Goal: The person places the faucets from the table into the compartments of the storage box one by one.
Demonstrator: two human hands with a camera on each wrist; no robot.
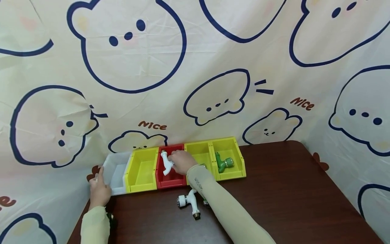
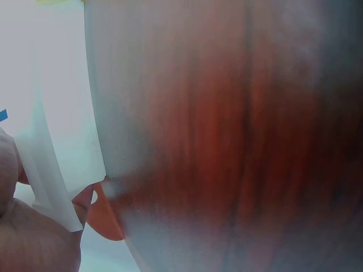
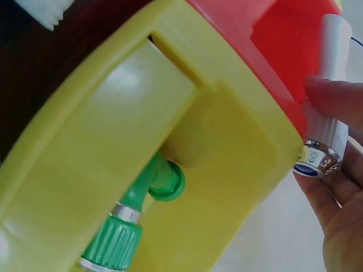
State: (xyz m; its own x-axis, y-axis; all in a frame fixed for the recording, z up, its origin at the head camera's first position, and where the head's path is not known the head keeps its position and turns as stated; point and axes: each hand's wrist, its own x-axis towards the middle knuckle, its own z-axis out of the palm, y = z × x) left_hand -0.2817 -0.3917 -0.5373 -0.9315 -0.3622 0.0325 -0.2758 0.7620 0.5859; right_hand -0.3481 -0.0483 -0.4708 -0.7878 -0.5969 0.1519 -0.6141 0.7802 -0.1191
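A white plastic faucet [image 1: 166,163] is pinched in my right hand [image 1: 182,162], over the red bin [image 1: 171,185]. The right wrist view shows the thumb and fingers around this faucet [image 3: 336,48], with its metal collar [image 3: 320,157] by the red bin's rim. My left hand [image 1: 100,194] is at the outer left side of the white bin [image 1: 117,171], one finger stretched along its edge. In the left wrist view, fingers of the left hand [image 2: 34,243] lie on both sides of the white bin's wall [image 2: 48,164], gripping it.
Yellow bins [image 1: 143,169] flank the red one in a row against the patterned cloth [image 1: 213,51]. A green faucet [image 1: 223,163] lies in the rightmost bin; another green faucet [image 3: 122,238] is in the neighbouring one. On the brown table [image 1: 289,189] lies a white faucet [image 1: 191,200], near my right forearm.
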